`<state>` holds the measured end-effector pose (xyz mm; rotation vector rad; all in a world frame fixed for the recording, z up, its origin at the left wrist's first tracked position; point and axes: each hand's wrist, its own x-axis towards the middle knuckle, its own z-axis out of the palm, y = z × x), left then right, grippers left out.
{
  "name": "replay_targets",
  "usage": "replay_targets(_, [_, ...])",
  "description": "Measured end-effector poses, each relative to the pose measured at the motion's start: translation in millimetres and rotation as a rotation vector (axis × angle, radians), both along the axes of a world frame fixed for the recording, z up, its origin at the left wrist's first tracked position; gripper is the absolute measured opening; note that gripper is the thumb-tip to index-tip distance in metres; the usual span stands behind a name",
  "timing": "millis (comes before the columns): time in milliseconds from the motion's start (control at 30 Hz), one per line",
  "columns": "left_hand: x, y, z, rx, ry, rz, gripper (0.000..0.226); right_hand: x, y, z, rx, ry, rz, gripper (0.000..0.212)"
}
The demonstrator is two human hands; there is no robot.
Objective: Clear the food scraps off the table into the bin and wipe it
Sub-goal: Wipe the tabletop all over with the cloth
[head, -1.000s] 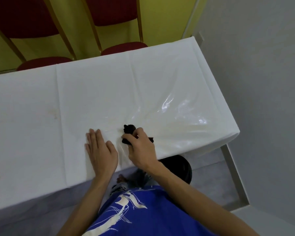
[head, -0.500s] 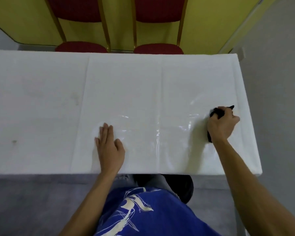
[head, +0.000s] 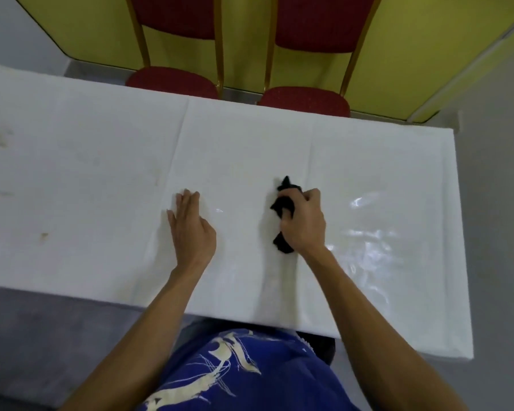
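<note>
A table [head: 86, 179] covered with a white plastic cloth fills the middle of the view. My right hand [head: 304, 223] grips a bunched black rag [head: 283, 207] and presses it on the cloth near the table's middle. My left hand [head: 190, 226] lies flat on the cloth, fingers straight, a little to the left of the rag. Wet shiny streaks [head: 365, 232] show on the cloth to the right of the rag. Small brownish stains [head: 43, 235] mark the left part of the cloth.
Two red chairs [head: 172, 81] [head: 304, 100] with gold frames stand tucked against the table's far edge, in front of a yellow wall. The table's right end [head: 457, 232] is beside grey floor. A dark object [head: 324, 348] shows under the near edge by my body.
My right hand has swept the black rag leftward from the table's right end back toward the middle. My left hand has stayed flat on the cloth.
</note>
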<state>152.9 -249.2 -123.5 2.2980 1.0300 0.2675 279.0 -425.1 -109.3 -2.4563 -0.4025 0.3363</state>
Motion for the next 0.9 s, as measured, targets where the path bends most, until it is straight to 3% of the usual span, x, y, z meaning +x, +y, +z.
replay_targets(100, [6, 10, -6, -0.010, 0.005, 0.019, 0.057, 56, -62, 5, -0.097, -0.051, -0.330, 0.034])
replay_targets(200, [10, 15, -10, -0.005, -0.002, 0.016, 0.058, 96, -102, 11, -0.072, -0.029, -0.683, 0.033])
replay_targets(333, [21, 16, -9, 0.013, -0.007, 0.005, 0.057, 119, -67, 6, 0.063, 0.009, -0.924, 0.031])
replay_targets(433, [36, 17, -5, 0.012, -0.020, -0.001, 0.058, 107, 4, 8, 0.159, -0.083, -0.671, 0.028])
replay_targets(567, [63, 22, 2, 0.001, -0.039, 0.004, 0.056, 63, 99, 14, 0.154, -0.018, -0.172, 0.030])
replay_targets(700, [67, 30, -12, 0.044, 0.017, -0.012, 0.051, 45, 113, 11, 0.061, -0.068, 0.210, 0.044])
replay_targets(800, [51, 32, -28, 0.172, 0.048, -0.110, 0.048, 79, 77, 14, -0.049, -0.077, 0.128, 0.050])
replay_targets(900, [47, 32, -31, 0.240, 0.087, -0.138, 0.050, 122, 28, 19, -0.117, -0.088, -0.167, 0.049])
